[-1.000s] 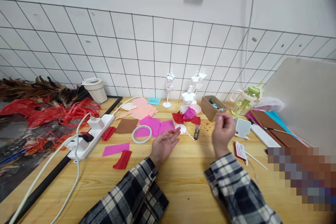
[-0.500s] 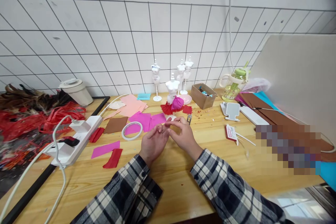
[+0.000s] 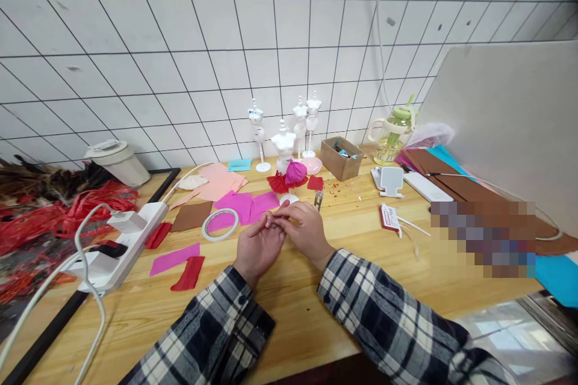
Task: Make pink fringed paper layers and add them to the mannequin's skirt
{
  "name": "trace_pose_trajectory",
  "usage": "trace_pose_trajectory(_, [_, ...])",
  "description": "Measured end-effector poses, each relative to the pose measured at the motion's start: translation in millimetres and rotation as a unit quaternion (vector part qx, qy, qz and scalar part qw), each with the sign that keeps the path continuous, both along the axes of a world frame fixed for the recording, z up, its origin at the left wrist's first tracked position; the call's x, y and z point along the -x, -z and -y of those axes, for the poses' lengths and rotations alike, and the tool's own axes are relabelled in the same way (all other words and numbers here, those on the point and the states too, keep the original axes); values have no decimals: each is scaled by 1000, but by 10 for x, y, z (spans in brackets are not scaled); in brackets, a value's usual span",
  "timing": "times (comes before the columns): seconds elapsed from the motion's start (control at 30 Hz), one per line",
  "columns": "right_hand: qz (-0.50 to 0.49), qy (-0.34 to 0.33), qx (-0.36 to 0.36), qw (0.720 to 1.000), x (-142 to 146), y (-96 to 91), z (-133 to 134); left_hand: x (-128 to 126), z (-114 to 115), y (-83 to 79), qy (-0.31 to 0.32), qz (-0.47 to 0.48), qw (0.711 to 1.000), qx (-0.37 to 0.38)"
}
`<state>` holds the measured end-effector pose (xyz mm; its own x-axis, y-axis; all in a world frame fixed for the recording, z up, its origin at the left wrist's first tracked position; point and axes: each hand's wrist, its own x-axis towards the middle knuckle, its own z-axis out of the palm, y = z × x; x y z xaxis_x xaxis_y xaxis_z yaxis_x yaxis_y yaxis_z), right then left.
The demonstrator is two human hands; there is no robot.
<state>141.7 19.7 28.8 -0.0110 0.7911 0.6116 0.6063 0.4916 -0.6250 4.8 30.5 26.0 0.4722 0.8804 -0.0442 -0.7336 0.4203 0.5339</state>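
My left hand (image 3: 258,248) is turned palm up above the table, its fingers bent and its thumb toward the fingertips. Against those fingertips presses my right hand (image 3: 307,232), thumb and fingers pinched together. Both look closed at the fingertips; whatever is between them is too small or hidden to name. Just beyond stands a white dress form (image 3: 283,145) with red and magenta crinkled paper (image 3: 296,172) around its base. Small metal snips (image 3: 318,198) lie past my right hand. Left of my hands, a roll of white tape (image 3: 206,228) rests partly over magenta paper sheets (image 3: 244,207).
More white dress forms (image 3: 257,132) stand by the tiled wall, near a cardboard box (image 3: 339,163). A green-lidded jug (image 3: 390,143) and phone stand (image 3: 391,183) are to the right. Red and magenta strips (image 3: 188,273) and a power strip (image 3: 130,246) lie left.
The view has shifted slightly, so the table things appear further left. My right fingers have closed in on my left fingertips, and the gap between its thumb and forefinger has narrowed.
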Motion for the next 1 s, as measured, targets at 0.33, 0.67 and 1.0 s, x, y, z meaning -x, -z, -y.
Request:
trace_pose_trajectory(0.33, [-26, 14, 15, 999, -56, 74, -65, 123, -132, 64, -112, -259, 949, -141])
trace_pose_trajectory(0.67, [8, 46, -82, 996, -411, 8, -142, 219, -167, 110, -146, -412, 894, -99])
trace_pose_trajectory(1.0, [74, -45, 21, 996, -308, 36, -126, 188, -102, 46, -225, -644, 550, -481])
